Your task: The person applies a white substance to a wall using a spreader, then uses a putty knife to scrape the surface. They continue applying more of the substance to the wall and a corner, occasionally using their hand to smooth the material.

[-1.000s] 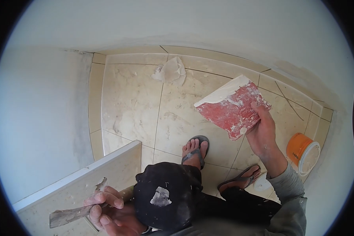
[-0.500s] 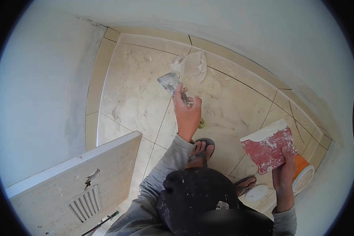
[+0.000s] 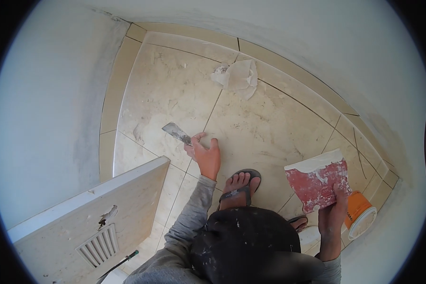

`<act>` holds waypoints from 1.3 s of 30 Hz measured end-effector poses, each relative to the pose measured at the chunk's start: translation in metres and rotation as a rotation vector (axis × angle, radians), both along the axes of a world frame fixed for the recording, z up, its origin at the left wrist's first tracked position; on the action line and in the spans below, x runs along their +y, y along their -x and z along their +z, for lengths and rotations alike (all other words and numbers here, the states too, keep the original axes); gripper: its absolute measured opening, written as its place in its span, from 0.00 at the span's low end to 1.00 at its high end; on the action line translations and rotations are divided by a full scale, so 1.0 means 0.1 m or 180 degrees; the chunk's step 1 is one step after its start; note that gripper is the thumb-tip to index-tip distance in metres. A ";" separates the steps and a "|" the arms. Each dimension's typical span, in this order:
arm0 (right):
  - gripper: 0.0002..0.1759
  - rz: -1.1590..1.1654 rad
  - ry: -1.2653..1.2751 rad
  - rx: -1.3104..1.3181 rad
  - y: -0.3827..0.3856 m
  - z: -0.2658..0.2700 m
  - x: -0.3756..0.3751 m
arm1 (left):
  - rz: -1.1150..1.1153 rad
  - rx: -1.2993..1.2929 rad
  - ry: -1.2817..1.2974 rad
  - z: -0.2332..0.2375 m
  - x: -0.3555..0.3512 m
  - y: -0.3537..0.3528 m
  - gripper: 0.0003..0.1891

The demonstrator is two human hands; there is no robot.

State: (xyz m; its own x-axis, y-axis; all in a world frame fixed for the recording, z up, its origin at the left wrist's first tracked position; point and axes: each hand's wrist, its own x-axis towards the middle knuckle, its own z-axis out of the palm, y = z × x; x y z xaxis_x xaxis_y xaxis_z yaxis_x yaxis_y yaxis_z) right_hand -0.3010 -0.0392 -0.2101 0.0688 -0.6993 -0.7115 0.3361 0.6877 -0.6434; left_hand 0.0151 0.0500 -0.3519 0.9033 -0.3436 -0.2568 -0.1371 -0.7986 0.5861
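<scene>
My left hand (image 3: 206,157) is closed around the handle of a putty knife (image 3: 176,133). Its grey, smeared blade points up and left over the tiled floor. On the other side, my right hand (image 3: 333,212) grips a red plastic spreader (image 3: 317,182) by its lower right part. A white band of putty coats the spreader's upper edge, and more white smears cover its face. The spreader is held apart from the knife, high above the floor beside an orange bucket (image 3: 359,210).
A door (image 3: 94,222) with a vent grille and a broken hole stands at lower left. Crumpled white plastic (image 3: 241,78) lies on the dusty tiles. Pale walls with tile skirting (image 3: 312,84) enclose the floor. My sandalled foot (image 3: 239,187) is between my hands.
My left hand with the putty knife has moved down and left, and the blade has turned so that it looks narrower. The right hand and spreader have shifted slightly left.
</scene>
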 end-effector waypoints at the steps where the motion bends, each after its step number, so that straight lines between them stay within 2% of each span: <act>1: 0.22 0.0032 0.0014 -0.0048 0.06 -0.03 0.02 | 0.0032 -0.0048 0.0014 0.02 -0.01 0.05 0.29; 4: 0.23 -0.0066 0.0028 0.0069 0.02 -0.04 0.01 | 0.0404 -0.0336 -0.0134 0.25 -0.15 0.00 0.30; 6: 0.23 -0.0082 0.0045 0.0003 0.07 -0.08 0.03 | 0.0393 -0.1173 0.0297 0.44 -0.39 -0.09 0.33; 8: 0.23 -0.0076 0.0035 -0.0010 0.12 -0.09 0.04 | 0.0040 -0.1128 0.1032 0.58 -0.71 -0.22 0.34; 10: 0.23 -0.0092 0.0055 0.0024 0.11 -0.10 0.03 | -0.0364 -0.0474 0.2030 0.59 -1.26 -0.38 0.34; 11: 0.23 -0.0118 0.0062 0.0016 0.10 -0.11 0.03 | -0.0635 -0.0176 0.2188 0.62 -1.59 -0.42 0.35; 13: 0.23 -0.0137 0.0083 -0.0012 0.09 -0.12 0.04 | -0.0676 0.0421 0.2848 0.58 -2.27 -0.48 0.39; 16: 0.23 -0.0287 0.0147 0.0043 0.08 -0.10 0.02 | -0.0405 0.0568 0.3119 0.77 -2.79 -0.22 0.41; 19: 0.24 -0.0361 0.0217 0.0045 0.02 -0.12 0.02 | -0.0237 0.0430 0.3238 0.71 -2.87 0.04 0.41; 23: 0.25 -0.0513 0.0351 -0.0058 0.05 -0.15 0.05 | -0.0634 -0.0189 0.3334 0.62 -2.76 0.51 0.39; 25: 0.26 -0.0630 0.0445 -0.0020 -0.02 -0.16 0.08 | -0.0791 -0.0392 0.3313 0.63 -2.64 0.57 0.38; 28: 0.24 -0.1260 0.0661 0.0006 -0.09 -0.14 0.17 | -0.1097 -0.0698 0.3330 0.54 -2.49 0.64 0.39; 29: 0.23 -0.1201 0.0878 -0.0079 -0.09 -0.17 0.20 | -0.1189 -0.0782 0.3359 0.45 -2.48 0.65 0.39; 30: 0.22 -0.1162 0.1114 -0.0121 -0.09 -0.18 0.23 | -0.1205 -0.0750 0.3415 0.44 -2.44 0.65 0.39; 34: 0.21 -0.1718 0.1195 0.0123 -0.20 -0.26 0.39 | -0.1466 -0.0491 0.3437 0.21 -2.33 0.66 0.40; 36: 0.22 -0.1815 0.1166 0.0195 -0.22 -0.31 0.44 | -0.1671 -0.0888 0.3157 0.06 -2.27 0.71 0.41; 39: 0.21 -0.2056 0.0964 0.0154 -0.23 -0.36 0.45 | -0.2142 -0.1062 0.2791 -0.07 -2.22 0.83 0.44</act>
